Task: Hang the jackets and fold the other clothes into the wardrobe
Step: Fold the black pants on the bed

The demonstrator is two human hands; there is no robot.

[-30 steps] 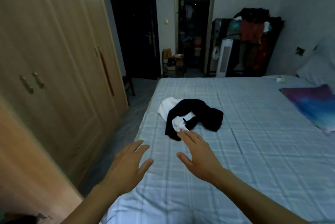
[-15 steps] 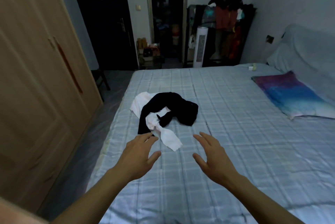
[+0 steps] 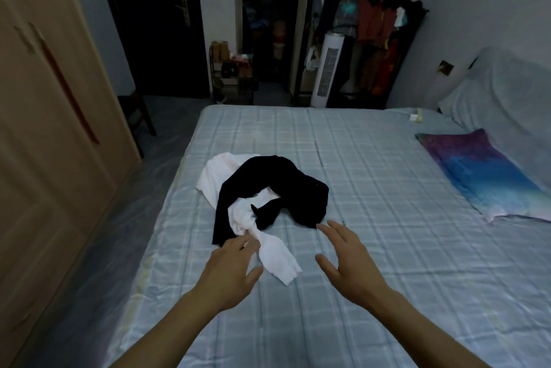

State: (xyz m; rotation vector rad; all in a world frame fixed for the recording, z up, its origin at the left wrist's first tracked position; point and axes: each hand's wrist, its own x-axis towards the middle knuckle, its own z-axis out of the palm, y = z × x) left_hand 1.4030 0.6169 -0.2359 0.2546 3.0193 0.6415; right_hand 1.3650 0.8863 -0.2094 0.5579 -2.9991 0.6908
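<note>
A black piece of clothing [image 3: 269,185] lies in a curled heap on the bed [image 3: 387,194], on the left side of it, about halfway between near and far. A white piece of clothing [image 3: 278,257] is tangled up with it. Part of the white one sticks out at the far left, and one end points toward the near side.

The left hand [image 3: 231,269] is over the near end of the white cloth. Its fingers are straight and loose and grip nothing. I cannot tell if they touch the cloth. The right hand [image 3: 348,254] is just beside the near right end of the black cloth. Its fingers are spread wide and hold nothing.

A purple and blue pillow [image 3: 489,173] lies on the right side of the bed. The wooden wardrobe [image 3: 44,144] stands on the left with its doors closed. Far away by the wall there is a tall white fan [image 3: 326,75] and a dark rack full of clothes [image 3: 378,24].
</note>
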